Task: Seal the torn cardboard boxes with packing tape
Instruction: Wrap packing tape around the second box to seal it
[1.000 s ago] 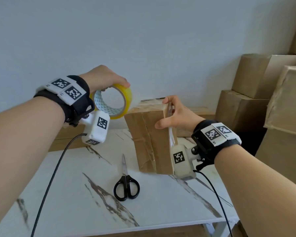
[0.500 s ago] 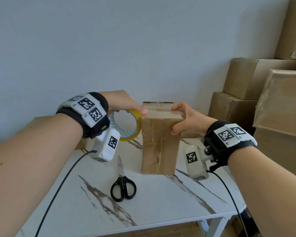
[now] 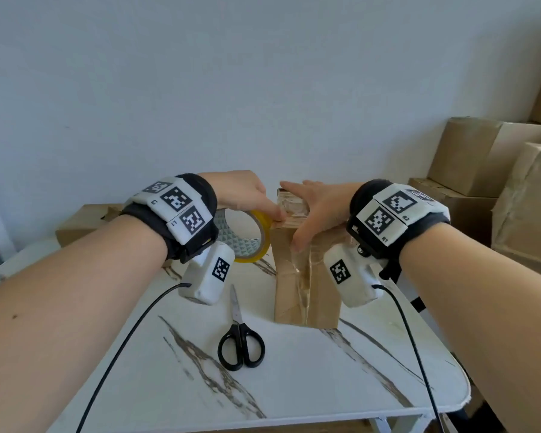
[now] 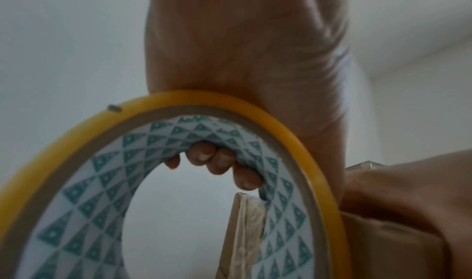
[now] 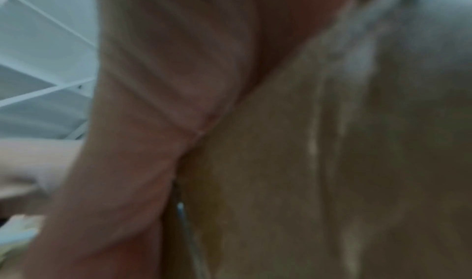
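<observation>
left hand (image 3: 244, 195): you're hooking fingers through the tape roll (image 3: 253, 237).
right hand (image 3: 316, 207): you're pressing flat, fingers apart, on the light, crushable box (image 3: 303, 285).

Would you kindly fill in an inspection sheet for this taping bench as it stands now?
Surface: white marbled table, veined.
Job's things: cardboard box upright, taped seam down its front; yellow tape roll at its top left corner.
Clutter: black scissors, closed, beside the box.
Hands: left hand grips the roll; right hand presses flat on the box top.
Cables: black cables trail from both wrist cameras.
Surroundings: stacked boxes at right; plain wall.
</observation>
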Available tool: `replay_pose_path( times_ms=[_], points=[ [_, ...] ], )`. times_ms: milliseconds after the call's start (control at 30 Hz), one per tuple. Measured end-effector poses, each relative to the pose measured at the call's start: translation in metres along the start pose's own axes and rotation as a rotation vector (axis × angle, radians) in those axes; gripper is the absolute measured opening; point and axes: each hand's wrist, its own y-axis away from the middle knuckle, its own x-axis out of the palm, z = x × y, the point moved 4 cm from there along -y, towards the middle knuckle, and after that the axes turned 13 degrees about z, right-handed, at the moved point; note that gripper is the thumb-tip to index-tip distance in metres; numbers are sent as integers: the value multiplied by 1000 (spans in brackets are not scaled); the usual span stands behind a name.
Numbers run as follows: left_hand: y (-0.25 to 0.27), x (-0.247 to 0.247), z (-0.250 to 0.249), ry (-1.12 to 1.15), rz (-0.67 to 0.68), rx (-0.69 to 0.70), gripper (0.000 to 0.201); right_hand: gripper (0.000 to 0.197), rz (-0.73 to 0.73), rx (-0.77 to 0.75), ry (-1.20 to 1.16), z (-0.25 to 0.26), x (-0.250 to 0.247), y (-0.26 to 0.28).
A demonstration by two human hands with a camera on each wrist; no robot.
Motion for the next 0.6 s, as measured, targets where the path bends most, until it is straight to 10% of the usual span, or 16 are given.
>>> replay_pose_path(
  times_ms=[267, 600],
  points=[
    [2, 6, 1, 106, 7, 118, 41, 103, -11, 11, -3, 15, 3, -9],
    [21, -40, 31, 850, -163, 297, 16, 40, -305, -180, -372, 20, -8, 2]
  ],
)
